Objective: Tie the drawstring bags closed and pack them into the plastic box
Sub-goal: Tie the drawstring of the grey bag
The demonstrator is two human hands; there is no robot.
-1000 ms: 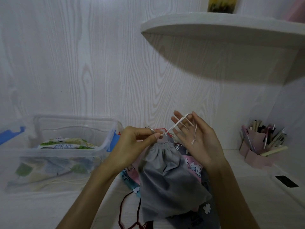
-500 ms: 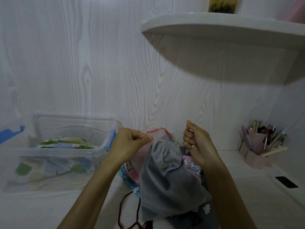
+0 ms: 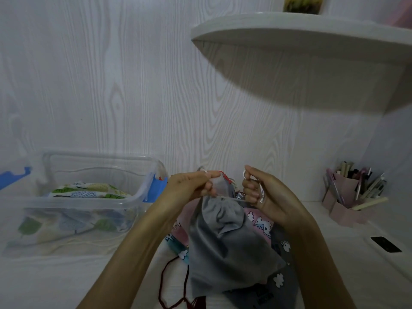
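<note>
The grey bag (image 3: 225, 237), soft matte cloth gathered into pleats at its neck, hangs between both hands above a pile of printed bags (image 3: 265, 224). The left hand (image 3: 191, 186) and right hand (image 3: 263, 192) each pinch its white cord (image 3: 262, 194), held apart. The clear box (image 3: 89, 206) at left holds a leaf-print bag (image 3: 89, 190).

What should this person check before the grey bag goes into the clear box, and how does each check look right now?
1. Grey bag mouth gathered shut: ok, it is bunched tight at the top.
2. Knot tied in its white cord: cannot tell, fingers hide it.
3. Both hands holding on: ok, left hand pinches the bag's top, right hand grips the cord.
4. Plastic box open: ok, no lid on it.
5. Room inside: ok, only a leaf-print bag shows in it.
</note>
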